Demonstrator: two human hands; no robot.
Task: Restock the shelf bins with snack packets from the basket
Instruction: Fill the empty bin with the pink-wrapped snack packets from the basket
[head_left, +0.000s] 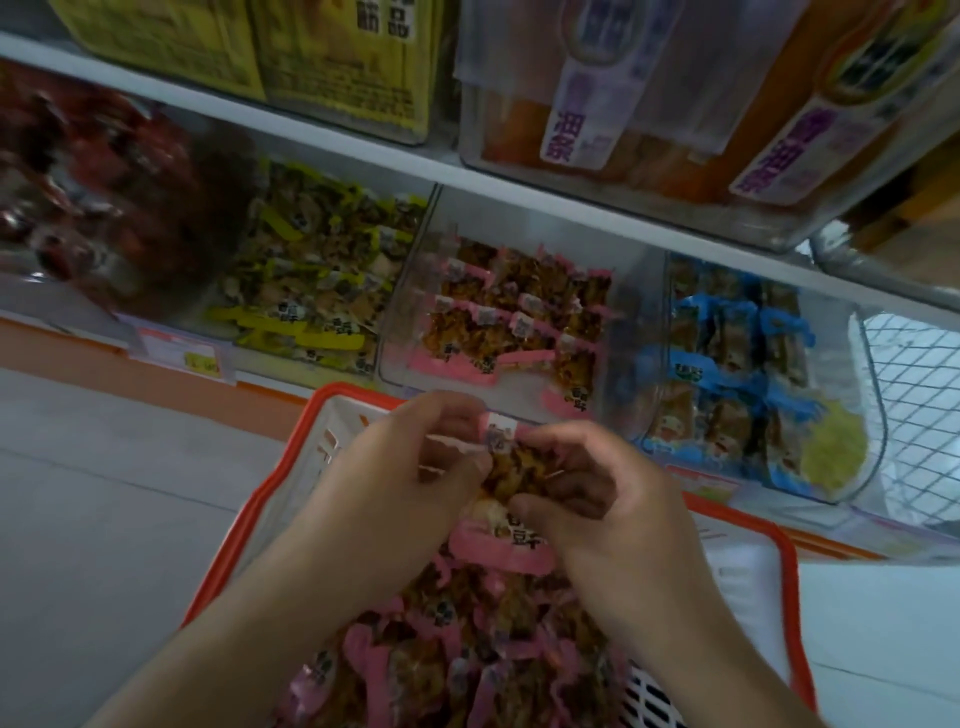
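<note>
Over the orange-rimmed basket (260, 499), heaped with pink-edged snack packets (467, 649), the left hand (395, 483) and right hand (597, 499) meet around a small bunch of packets (506, 467); fingers of both curl shut on it, the left pinching its upper edge, the right thumb pressed on its lower part. How many packets they hold is hard to tell. Just beyond, the clear pink-packet bin (498, 322) sits between a yellow-packet bin (311, 280) and a blue-packet bin (737, 364); the upper shelf (363, 140) is blurred
</note>
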